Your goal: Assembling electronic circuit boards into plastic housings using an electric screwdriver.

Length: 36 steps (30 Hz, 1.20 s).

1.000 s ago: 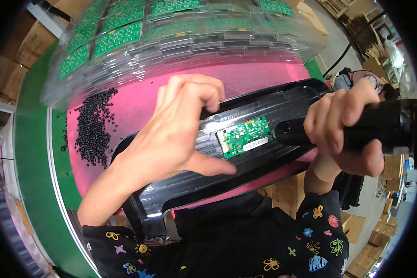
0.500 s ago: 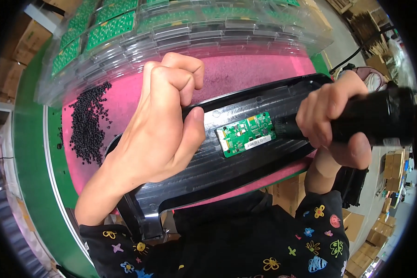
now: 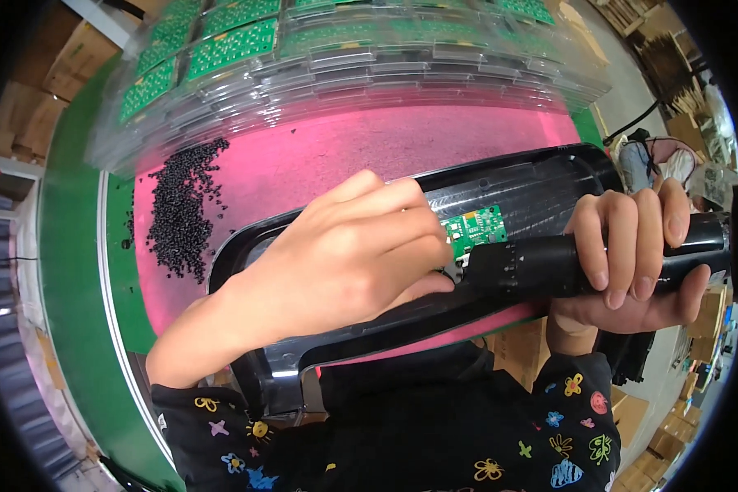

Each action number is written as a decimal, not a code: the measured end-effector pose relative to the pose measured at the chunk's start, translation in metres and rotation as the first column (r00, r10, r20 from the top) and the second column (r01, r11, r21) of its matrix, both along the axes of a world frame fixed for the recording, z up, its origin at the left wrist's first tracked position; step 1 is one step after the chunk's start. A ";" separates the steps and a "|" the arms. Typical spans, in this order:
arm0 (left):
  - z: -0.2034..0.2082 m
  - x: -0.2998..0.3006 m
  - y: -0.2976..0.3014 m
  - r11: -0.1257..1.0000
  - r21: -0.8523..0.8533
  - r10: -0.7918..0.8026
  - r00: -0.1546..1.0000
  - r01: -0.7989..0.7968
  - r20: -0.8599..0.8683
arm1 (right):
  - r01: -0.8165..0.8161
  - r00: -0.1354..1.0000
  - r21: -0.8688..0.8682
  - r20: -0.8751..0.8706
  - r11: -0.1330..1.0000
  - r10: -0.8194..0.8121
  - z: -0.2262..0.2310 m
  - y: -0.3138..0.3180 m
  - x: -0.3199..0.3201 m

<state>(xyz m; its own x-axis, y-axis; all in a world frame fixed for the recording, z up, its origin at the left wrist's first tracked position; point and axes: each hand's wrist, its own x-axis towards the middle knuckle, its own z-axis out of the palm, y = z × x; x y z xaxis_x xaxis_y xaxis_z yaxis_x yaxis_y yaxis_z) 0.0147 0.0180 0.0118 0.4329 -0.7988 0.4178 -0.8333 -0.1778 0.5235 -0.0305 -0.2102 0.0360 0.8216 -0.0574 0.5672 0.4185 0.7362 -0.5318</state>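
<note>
My right hand is wrapped round a black electric screwdriver, held nearly level with its tip pointing left. My left hand is pinched at that tip; whatever its fingertips hold is hidden or too small to make out. Beneath both hands lies a long black plastic housing, its hollow side up. A green circuit board sits inside it, partly covered by my left fingers and the screwdriver's nose.
A heap of small black screws is spread at the left of the pink mat. Stacked clear trays with green circuit boards stand along the far side. Cardboard boxes are below the table edge.
My left hand has come right and down from above the housing to the screwdriver's tip. The screwdriver has shifted slightly left and down, its nose now overlapping the board.
</note>
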 end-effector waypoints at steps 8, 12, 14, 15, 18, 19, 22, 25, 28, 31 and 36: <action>-0.004 -0.001 -0.003 0.999 -0.025 -0.023 0.999 0.022 -0.047 | 0.025 1.000 0.021 -0.013 0.999 -0.025 -0.004 0.001 0.001; -0.002 -0.002 -0.002 0.989 0.128 0.076 0.997 -0.076 0.002 | 0.055 0.989 -0.071 0.140 0.996 -0.044 0.000 -0.013 0.003; -0.002 -0.001 -0.002 0.983 0.165 0.081 0.996 -0.075 -0.028 | 0.147 0.986 -0.024 0.085 0.989 -0.145 0.005 -0.013 -0.003; -0.001 -0.002 -0.002 0.986 0.166 0.042 0.998 -0.033 -0.054 | 0.144 0.986 -0.022 0.085 0.989 -0.142 0.004 -0.013 -0.003; -0.002 -0.003 -0.002 0.989 0.148 0.000 0.995 0.015 -0.095 | 0.090 0.995 -0.013 0.041 0.996 -0.089 0.004 -0.012 -0.003; -0.002 -0.003 -0.003 0.991 0.132 -0.003 0.994 0.018 -0.112 | 0.074 0.995 -0.021 0.074 0.997 -0.072 0.003 -0.011 -0.003; -0.010 -0.001 -0.001 0.996 0.078 -0.022 0.987 0.034 -0.158 | 0.052 0.993 -0.019 0.110 0.998 -0.049 -0.005 -0.004 0.000; -0.009 -0.002 -0.003 0.998 0.051 -0.032 0.983 0.042 -0.179 | 0.037 0.990 -0.035 0.139 0.999 -0.032 -0.004 -0.003 -0.001; -0.008 -0.002 -0.003 0.998 0.059 -0.025 0.984 0.036 -0.178 | 0.048 0.987 -0.049 0.153 0.998 -0.040 -0.004 -0.003 -0.001; -0.006 -0.003 -0.003 0.996 0.081 -0.012 0.984 0.027 -0.178 | 0.040 0.985 -0.055 0.167 0.998 -0.031 -0.004 -0.002 0.000; -0.005 -0.003 -0.001 0.999 0.046 0.019 0.980 -0.010 -0.199 | 0.052 0.984 -0.033 0.174 0.998 -0.046 -0.006 -0.001 0.000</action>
<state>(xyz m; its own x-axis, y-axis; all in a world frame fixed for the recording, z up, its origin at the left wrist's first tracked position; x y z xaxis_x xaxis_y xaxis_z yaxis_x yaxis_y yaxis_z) 0.0118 0.0168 0.0067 0.5155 -0.8078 0.2858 -0.7102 -0.2162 0.6700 -0.0309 -0.2111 0.0303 0.7074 -0.0711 0.7032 0.5418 0.6934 -0.4749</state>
